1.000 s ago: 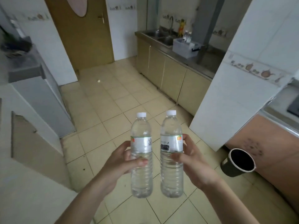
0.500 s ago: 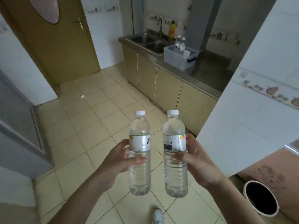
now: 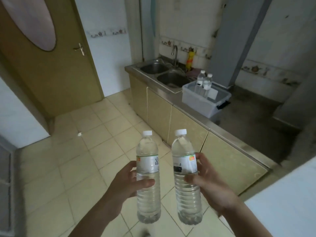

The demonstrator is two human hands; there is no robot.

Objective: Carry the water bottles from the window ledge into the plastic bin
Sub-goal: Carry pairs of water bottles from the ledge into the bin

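- left hand [image 3: 127, 183] wraps a clear ribbed water bottle [image 3: 148, 178], thumb across the front just under the label, fingers curled behind; bottle upright, white screw cap on top.
- right hand [image 3: 209, 187] clamps a second bottle [image 3: 186, 180] the same way, thumb across the front, fingertips showing at its 3 o'clock edge; this one leans slightly, top tipped toward 11 o'clock.
- the two bottles sit side by side at the centre-bottom of the view, close but apart, both looking near full of clear liquid.
- labels: white wrap with a thin green top edge and a small orange square; the left one shows part of a chinese character, cut off at the bottle's curve; the right one carries a black bar, print too small to read.
- up at 1 o'clock, a translucent plastic bin [image 3: 203, 100] with a dark handle clip rests on the counter [image 3: 239, 127], just beside the sink.
- two more capped bottles [image 3: 203, 82] stand upright inside that bin, touching or nearly so.
- steel double sink [image 3: 164, 72] with a curved tap, a yellow-orange bottle behind it.
- counter top is dull grey metal, smudged; cabinet fronts below are flat pale yellow.
- floor [image 3: 68, 151] is pale cream square tile, with a small white scrap at 10 o'clock.
- brown wooden door [image 3: 51, 65] at 11 o'clock, oval pane and lever handle; white wall tile with a teapot border strip.
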